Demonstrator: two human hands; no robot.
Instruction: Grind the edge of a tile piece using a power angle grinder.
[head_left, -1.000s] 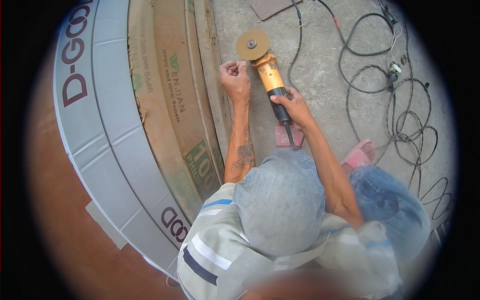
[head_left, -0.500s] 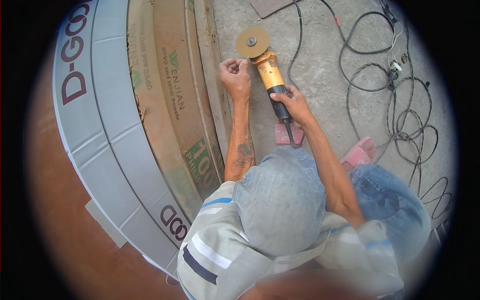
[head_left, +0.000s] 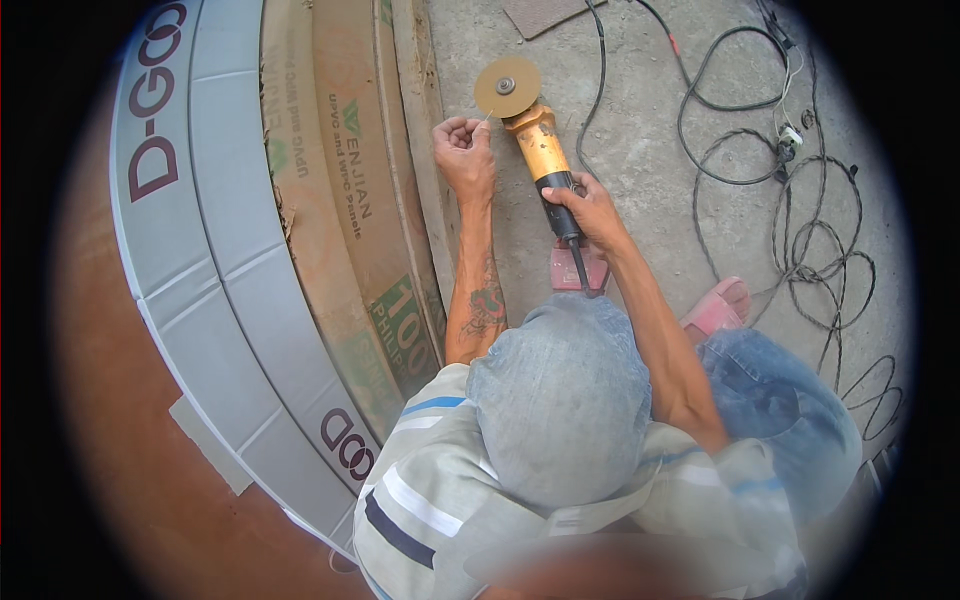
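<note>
My right hand [head_left: 585,205] is wrapped round the black rear body of a yellow angle grinder [head_left: 545,150] with a cord out of its back. A flat tan disc [head_left: 507,86] is on the grinder's head; whether it spins is hard to tell. My left hand [head_left: 464,150], fingers curled and pinched, holds a thin, small piece [head_left: 488,117] against or very near the lower left edge of the disc. The piece is too small to identify.
Long cardboard boxes [head_left: 350,250] and a pale grey printed package [head_left: 230,260] run along the left. Tangled cables [head_left: 800,250] lie on the concrete floor [head_left: 650,230] at right. My pink sandal [head_left: 715,305] is beside them. A brown flat slab [head_left: 545,15] sits at the top.
My left hand has shifted slightly to the left, staying by the disc's edge. The grinder and my right hand look almost unchanged.
</note>
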